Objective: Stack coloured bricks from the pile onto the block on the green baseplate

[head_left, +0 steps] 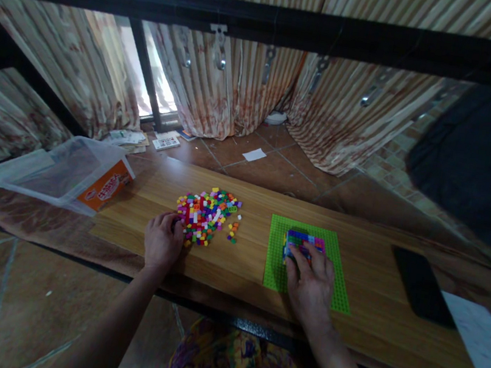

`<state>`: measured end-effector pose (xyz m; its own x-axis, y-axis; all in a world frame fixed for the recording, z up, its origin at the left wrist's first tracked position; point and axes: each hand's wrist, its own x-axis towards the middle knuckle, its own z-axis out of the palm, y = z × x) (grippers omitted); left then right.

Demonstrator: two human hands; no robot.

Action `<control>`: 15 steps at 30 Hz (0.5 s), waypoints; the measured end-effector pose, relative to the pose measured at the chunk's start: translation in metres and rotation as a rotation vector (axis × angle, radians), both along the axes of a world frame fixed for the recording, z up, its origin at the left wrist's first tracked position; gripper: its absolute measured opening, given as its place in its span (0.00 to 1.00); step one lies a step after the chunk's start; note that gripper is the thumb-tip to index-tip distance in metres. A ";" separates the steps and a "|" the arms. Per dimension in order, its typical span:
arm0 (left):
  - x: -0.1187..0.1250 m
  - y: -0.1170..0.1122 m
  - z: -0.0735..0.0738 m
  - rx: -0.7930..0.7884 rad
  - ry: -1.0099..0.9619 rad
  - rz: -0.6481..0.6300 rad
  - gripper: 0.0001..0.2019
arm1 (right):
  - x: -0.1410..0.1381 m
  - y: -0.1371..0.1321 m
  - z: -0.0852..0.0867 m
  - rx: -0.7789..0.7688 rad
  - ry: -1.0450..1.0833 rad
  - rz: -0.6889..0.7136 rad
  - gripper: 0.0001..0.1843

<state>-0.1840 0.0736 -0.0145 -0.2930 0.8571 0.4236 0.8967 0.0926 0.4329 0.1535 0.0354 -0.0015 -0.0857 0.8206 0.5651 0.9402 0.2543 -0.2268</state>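
A heap of small bricks in many colours (208, 208) lies on the wooden table (243, 257). My left hand (163, 240) rests at the heap's near left edge, fingers curled down onto the bricks; I cannot see what they pinch. To the right lies a green baseplate (332, 283) with a small block of purple, blue and pink bricks (304, 240) built on it. My right hand (311, 283) lies on the baseplate, fingertips pressed on the near edge of that block.
A clear plastic tub (58, 171) with an orange label lies on its side at the table's left end. A black phone (422, 284) and a white sheet (479, 333) lie at the right. A black bar (269, 24) crosses overhead. Curtains hang behind.
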 end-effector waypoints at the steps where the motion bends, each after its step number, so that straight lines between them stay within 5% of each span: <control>1: 0.000 0.000 0.000 0.000 0.001 0.001 0.13 | 0.000 0.000 0.000 0.002 0.003 -0.002 0.15; 15: 0.000 0.000 0.001 -0.010 -0.002 -0.001 0.13 | 0.003 0.011 -0.008 0.039 0.121 -0.005 0.12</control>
